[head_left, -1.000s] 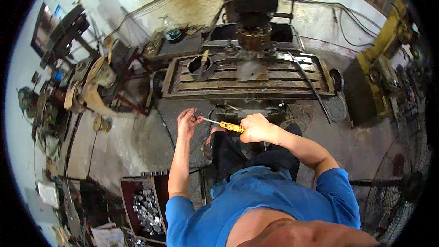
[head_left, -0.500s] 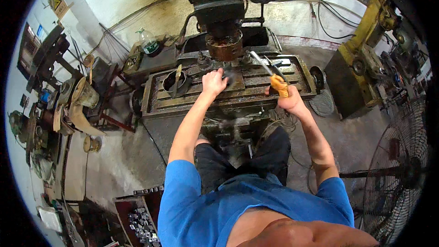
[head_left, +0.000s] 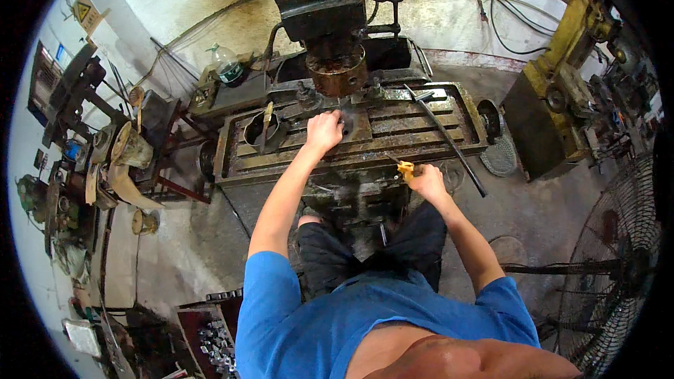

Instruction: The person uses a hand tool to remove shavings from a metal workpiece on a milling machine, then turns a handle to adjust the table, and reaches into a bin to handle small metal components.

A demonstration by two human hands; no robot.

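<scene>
My left hand [head_left: 324, 132] reaches to the middle of the machine table [head_left: 295, 160], just below the rusty round spindle head [head_left: 337, 74]. Its fingers are curled in; whatever they grip is hidden and blurred. In front of the table's near edge, my right hand [head_left: 428, 182] is closed around a yellow air blow gun [head_left: 406, 168], whose thin metal nozzle points left. A dark pot [head_left: 251, 135] with a wooden-handled brush [head_left: 267, 121] standing in it sits left of my left hand. Across the table's right part lies a long dark bar with a crosspiece [head_left: 453, 144], overhanging the near edge.
A pedestal fan [head_left: 611, 260] stands at the right, below a yellow machine [head_left: 544, 112]. Behind the table's left end is a clear plastic bottle [head_left: 228, 67]. A bin of small metal pieces [head_left: 217, 344] is at my lower left. A bucket [head_left: 132, 147] stands farther left.
My right hand has drawn the blow gun down and toward me, off the table's right part, and its nozzle has swung lower. My left hand has shifted only slightly.
</scene>
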